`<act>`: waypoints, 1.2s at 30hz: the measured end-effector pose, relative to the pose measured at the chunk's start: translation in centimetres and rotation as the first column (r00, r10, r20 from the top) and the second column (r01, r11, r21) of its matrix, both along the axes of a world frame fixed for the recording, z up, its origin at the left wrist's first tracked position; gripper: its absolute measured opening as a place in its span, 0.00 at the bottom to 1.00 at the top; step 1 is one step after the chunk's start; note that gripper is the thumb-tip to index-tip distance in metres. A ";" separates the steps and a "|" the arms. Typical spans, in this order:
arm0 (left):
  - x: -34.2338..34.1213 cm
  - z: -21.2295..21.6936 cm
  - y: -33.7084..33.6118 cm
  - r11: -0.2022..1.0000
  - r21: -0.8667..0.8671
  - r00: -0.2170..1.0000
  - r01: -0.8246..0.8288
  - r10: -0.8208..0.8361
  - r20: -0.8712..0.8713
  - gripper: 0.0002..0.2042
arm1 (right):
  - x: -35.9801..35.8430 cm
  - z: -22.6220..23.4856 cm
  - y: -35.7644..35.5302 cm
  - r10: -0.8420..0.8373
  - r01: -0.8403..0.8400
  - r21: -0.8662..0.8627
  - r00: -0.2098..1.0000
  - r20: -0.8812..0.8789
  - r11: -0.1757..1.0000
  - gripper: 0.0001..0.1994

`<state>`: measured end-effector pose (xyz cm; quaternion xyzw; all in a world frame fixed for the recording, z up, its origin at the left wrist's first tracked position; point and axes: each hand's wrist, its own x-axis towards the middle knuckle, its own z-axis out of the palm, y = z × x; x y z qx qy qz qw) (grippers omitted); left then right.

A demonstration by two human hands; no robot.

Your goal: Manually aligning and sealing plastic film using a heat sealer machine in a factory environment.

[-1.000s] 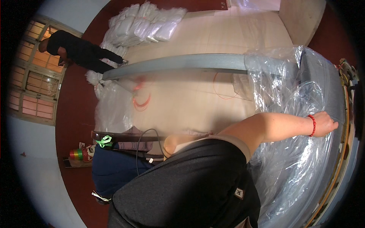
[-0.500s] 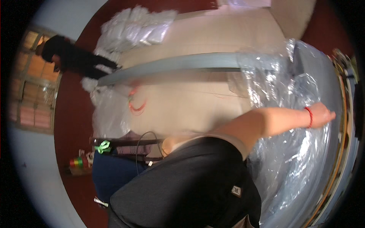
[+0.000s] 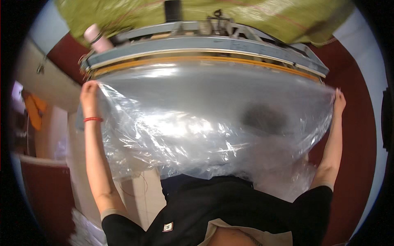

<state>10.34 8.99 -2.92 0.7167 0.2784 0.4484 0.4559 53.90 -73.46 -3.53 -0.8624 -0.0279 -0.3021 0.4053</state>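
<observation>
A wide sheet of clear plastic film (image 3: 197,119) spreads between my two hands, glossy and creased, with its near part hanging toward my body. At the left, my left hand (image 3: 89,97) pinches one corner of it; a red cord bracelet circles that wrist. My right hand (image 3: 339,100) grips the opposite corner at the far right. Both arms are stretched wide. The film's far edge lies along a long machine (image 3: 205,43) with a grey metal bar and an orange-yellow strip (image 3: 230,60).
A pink bottle (image 3: 97,37) stands on the machine's left end. Behind the machine hangs yellow-green sheeting (image 3: 262,16). A metal clamp-like part (image 3: 218,22) rises at its middle. Crumpled clear plastic (image 3: 84,229) lies low at the left, and pale floor tiles (image 3: 143,197) show beneath the film.
The view has swung from the room with the other person round to the machine. My left arm, stretched over the film before, now holds its left corner; my right hand has come into view holding the other.
</observation>
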 end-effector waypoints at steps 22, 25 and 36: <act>12.0 -11.9 11.0 0.999 -0.034 0.994 0.001 0.003 0.110 0.04 | 7.6 -9.3 8.8 -0.083 0.038 0.298 0.987 0.137 0.954 0.11; 11.9 -11.4 10.4 0.998 -0.026 0.997 -0.049 0.050 0.060 0.05 | 7.6 -9.2 9.2 -0.042 -0.043 0.485 0.986 0.163 0.873 0.12; 11.7 -8.3 7.3 0.973 -0.230 0.994 -0.032 0.054 0.091 0.09 | 7.4 -7.0 9.8 -0.339 0.303 0.427 0.941 0.008 0.852 0.10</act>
